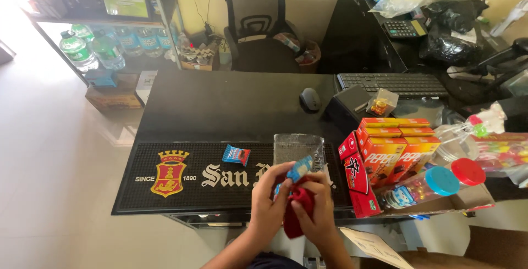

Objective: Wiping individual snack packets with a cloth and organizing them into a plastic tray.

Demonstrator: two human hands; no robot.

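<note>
At the table's near edge, both hands work together: left hand [270,203] fingers grasp a small blue packet [300,168], right hand [318,206] fingers clench a red cloth [296,214]; another packet [236,154] lies untouched on the mat [181,159].

My left grip [269,203] and right grip [316,206] meet just over the near edge of the black surface [220,104] — together they pinch a red cloth [297,214] and a small blue packet [300,168] that sticks up above my fingers. A second blue packet [236,154] lies on the black rubber mat [165,192], apart from both grips. Just beyond my fingers stands a clear plastic container [298,147] — to its right, red and orange boxes [385,151].
</note>
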